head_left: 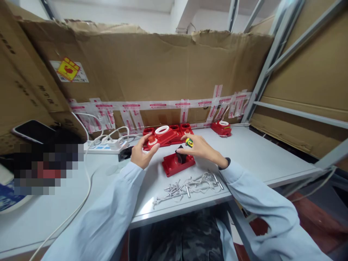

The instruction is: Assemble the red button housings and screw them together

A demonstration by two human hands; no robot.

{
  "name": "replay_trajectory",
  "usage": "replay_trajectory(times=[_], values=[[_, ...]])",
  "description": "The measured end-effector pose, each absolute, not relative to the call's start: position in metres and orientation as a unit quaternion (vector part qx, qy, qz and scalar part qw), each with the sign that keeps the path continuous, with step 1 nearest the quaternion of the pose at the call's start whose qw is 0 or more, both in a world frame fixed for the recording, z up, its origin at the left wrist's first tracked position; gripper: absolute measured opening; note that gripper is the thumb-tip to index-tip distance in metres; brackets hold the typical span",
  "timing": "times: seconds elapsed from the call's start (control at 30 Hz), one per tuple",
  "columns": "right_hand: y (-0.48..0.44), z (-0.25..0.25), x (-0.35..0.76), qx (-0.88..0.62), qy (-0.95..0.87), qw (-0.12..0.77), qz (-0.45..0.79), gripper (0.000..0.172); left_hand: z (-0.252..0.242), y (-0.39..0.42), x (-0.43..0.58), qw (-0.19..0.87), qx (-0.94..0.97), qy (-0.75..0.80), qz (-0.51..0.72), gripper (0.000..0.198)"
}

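Note:
My left hand [141, 155] is curled with thumb and index finger on a red plastic cover [169, 136], which has a white ring and a red knob near my fingers. My right hand [199, 146] is bent over a red rectangular housing [174, 167] lying on the table. A yellow and dark green round-ended piece [189, 142], perhaps a tool handle, sits in its fingers. Its thumb is by a dark piece [180, 155] standing at the housing; whether they touch I cannot tell. Close in front lie several loose screws [174, 188].
Metal rods tangled with white string [202, 181] lie near the table's front edge. More red housings [186, 127] stand along the cardboard wall [163, 69], another red unit [221, 127] to the right. A power strip [107, 145] with white cables is at left, below a phone [35, 131].

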State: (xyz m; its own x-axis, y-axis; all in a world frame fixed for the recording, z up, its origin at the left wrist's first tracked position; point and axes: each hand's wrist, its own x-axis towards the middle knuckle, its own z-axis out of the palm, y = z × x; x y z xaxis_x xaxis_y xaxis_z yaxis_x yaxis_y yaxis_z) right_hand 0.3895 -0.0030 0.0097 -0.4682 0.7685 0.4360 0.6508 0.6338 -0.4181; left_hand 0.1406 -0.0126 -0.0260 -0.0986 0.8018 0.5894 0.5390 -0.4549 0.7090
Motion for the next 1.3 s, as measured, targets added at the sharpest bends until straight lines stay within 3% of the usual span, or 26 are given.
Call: replay_trajectory(times=[0.13,0.33,0.7,0.93,1.13,1.3], values=[[-0.009,0.006,0.379,-0.416,-0.872,0.251,0.054,0.063,-0.023,-0.016,0.143,0.108,0.666,0.517,0.527,0.063],[-0.009,0.002,0.368,-0.439,-0.869,0.225,0.037,0.042,-0.019,-0.017,0.142,0.08,0.657,0.524,0.536,0.059],[-0.018,0.027,0.355,-0.369,-0.868,0.31,0.122,0.03,0.002,-0.007,0.117,0.072,0.558,0.473,0.679,0.057],[0.006,0.05,0.282,-0.325,-0.887,0.299,0.138,0.035,0.029,-0.013,0.091,-0.01,0.46,0.443,0.769,0.052],[0.027,0.035,0.219,-0.336,-0.9,0.233,0.153,0.046,0.031,-0.01,0.076,-0.042,0.43,0.447,0.783,0.049],[0.037,0.02,0.187,-0.345,-0.886,0.245,0.187,0.045,0.029,-0.006,0.07,-0.041,0.428,0.439,0.789,0.051]])
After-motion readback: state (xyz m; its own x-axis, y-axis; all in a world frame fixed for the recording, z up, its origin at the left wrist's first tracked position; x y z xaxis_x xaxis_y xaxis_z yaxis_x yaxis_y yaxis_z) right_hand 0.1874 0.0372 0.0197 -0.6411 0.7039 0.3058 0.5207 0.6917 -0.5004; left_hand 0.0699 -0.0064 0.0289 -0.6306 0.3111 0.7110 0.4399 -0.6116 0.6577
